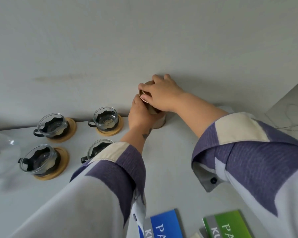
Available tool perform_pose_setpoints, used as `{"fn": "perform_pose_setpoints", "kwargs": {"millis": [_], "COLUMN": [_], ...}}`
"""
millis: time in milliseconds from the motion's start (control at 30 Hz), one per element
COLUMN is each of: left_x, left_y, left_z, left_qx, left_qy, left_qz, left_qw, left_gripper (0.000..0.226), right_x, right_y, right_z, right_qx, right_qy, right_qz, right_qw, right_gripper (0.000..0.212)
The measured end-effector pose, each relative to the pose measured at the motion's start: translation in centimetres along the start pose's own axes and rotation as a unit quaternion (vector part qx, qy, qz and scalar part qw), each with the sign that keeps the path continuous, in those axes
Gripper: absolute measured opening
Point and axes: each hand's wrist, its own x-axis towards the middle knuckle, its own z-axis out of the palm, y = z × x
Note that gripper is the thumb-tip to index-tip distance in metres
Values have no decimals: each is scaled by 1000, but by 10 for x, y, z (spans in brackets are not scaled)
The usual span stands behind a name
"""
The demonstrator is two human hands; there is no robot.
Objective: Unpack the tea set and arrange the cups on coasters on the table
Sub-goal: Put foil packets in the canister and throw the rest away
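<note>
Already four glass cups sit on round wooden coasters toward the far left of the bench: the far-left cup (52, 125) on its coaster (70, 130), the far-right cup (106, 118) on its coaster (118, 127), the near-left cup (39, 159) on its coaster (62, 166), and the near-right cup (97, 148), whose coaster is hidden under your left sleeve (100, 177), so I cannot confirm it. By my reading the arranging is largely done, and what you have in hand now is a leftover piece.

That piece is a small brownish round item (150, 104) with a pale rim, held tilted above a cylindrical container (160, 121) that stands at the far edge of the bench against the wall. What it is exactly I cannot tell; it may be a lid or a stack of spare coasters.

Your right hand (163, 94) lies over it from above, fingers (144, 86) curled down around its upper edge and pressed on it. Your left hand (138, 114) grips it from below and the left, fingers wrapped around its side. Both hands touch it; nothing separates them from it.

Further out, a clear glass vessel (0, 152), probably the teapot, sits blurred at the left edge, and a blue booklet (165, 224) and a green booklet (230, 224) lie at the near edge.
</note>
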Motion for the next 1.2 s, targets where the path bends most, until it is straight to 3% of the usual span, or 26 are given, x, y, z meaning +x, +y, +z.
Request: {"fn": "perform_pose_setpoints", "kwargs": {"millis": [167,333,467,667,767,867,1067,1200], "left_x": [1,0,0,0,2,1,0,0], "left_y": [-2,-2,0,-1,-3,-5,-6,-7], "left_z": [-2,-5,-7,-8,-8,-8,-9,-8], "left_qx": [13,3,3,7,19,8,21,20], "left_qy": [0,-16,-28,-35,-36,-44,-39,-35], "left_qz": [13,6,0,0,3,1,17,20], "left_qw": [1000,1000,1000,999,999,999,999,999], "left_gripper": [85,86,91,85,88,94,98,98], "right_x": [6,3,-27,-102,-132,-147,-142,-146], "right_y": [5,22,26,10,-3,-18,-50,-57], "right_z": [-19,-39,-33,5,38,73,115,128], "right_qx": [30,214,355,420,415,344,202,202], "right_qy": [-46,-52,9,89,71,53,115,145], "right_qz": [-43,-9,58,138,182,177,126,158], "right_qw": [998,975,933,893,889,921,964,956], "right_gripper": [39,40,45,42,40,40,44,42]}}
